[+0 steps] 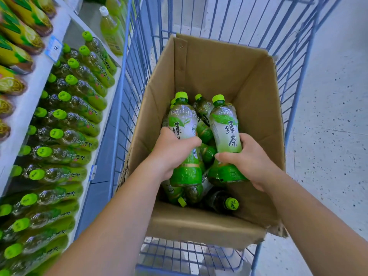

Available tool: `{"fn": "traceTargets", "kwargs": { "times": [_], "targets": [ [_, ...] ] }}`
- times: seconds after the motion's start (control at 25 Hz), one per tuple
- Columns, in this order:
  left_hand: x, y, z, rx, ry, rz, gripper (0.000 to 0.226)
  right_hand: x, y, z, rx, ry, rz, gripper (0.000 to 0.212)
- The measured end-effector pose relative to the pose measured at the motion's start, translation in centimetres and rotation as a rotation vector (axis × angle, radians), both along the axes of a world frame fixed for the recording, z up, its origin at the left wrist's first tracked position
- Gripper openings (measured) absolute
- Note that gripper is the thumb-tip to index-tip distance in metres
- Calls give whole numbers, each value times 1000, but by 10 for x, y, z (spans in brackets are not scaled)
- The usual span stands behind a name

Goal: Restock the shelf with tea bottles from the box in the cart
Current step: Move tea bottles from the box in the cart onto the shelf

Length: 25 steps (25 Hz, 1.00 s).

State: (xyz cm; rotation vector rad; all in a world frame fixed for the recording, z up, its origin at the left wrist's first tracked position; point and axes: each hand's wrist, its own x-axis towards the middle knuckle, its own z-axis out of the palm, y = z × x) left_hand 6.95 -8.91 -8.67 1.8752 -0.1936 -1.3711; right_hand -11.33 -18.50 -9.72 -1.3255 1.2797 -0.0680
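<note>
Head view looks down into a cardboard box (229, 76) sitting in a blue wire cart (127, 116); the left hand (171, 154) is wrapped around one green tea bottle (184, 126), the right hand (249, 158) around another (225, 126), both seemingly lifted above the loose bottles (207, 150) below; the stocked shelf (65, 120) runs along the left.

Large dark characters 绿茶 down the label of the right bottle (226, 136), fully readable. Only 绿 showing on the left bottle (184, 136), the rest hidden behind the left hand (171, 154). Shelf price tags (53, 48) too blurred to read.
</note>
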Motion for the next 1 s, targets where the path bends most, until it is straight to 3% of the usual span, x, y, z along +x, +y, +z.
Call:
{"fn": "traceTargets", "kwargs": {
  "times": [0.2,0.48,0.84,1.0],
  "targets": [
    [-26,22,55,-48,-78,72,66,-14,3,53,-33,-34,51,51],
    [-82,73,128,-35,-199,268,89,-39,21,123,-51,-75,210,43],
    [-123,196,166,-62,-300,638,64,-22,97,171,-110,-104,605,36],
    [-120,266,170,-48,-374,802,68,11,153,181,-148,-111,776,36]
  ]
}}
